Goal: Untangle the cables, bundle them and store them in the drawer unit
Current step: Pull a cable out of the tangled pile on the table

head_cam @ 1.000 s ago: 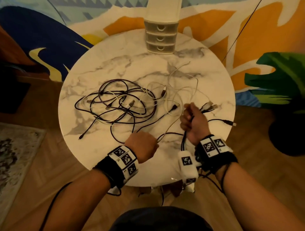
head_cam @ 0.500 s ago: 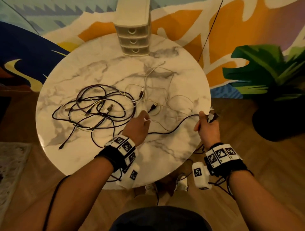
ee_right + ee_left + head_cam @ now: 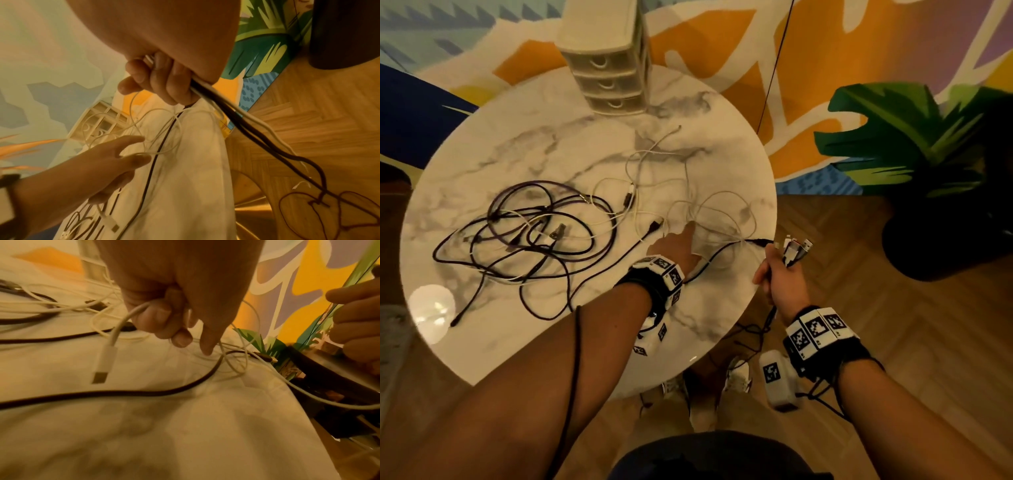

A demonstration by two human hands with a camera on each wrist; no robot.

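Beyond the right rim of the round marble tabletop [image 3: 517,346], the right hand [image 3: 779,274] grips a fistful of gathered cables [image 3: 236,112], their plugs [image 3: 796,248] fanning above the knuckles and the loose ends trailing to the wooden floor [image 3: 911,342]. Half a second ago it was closer to the rim. The left hand [image 3: 678,245], reaching farther right than before, pinches a white cable [image 3: 121,324] just behind its USB plug, fingers curled. Dark and white cables [image 3: 527,233] lie tangled at left. At the far edge stands the cream three-drawer unit [image 3: 609,68], drawers closed. Black-and-white marker squares ring both wrists; no writing is legible.
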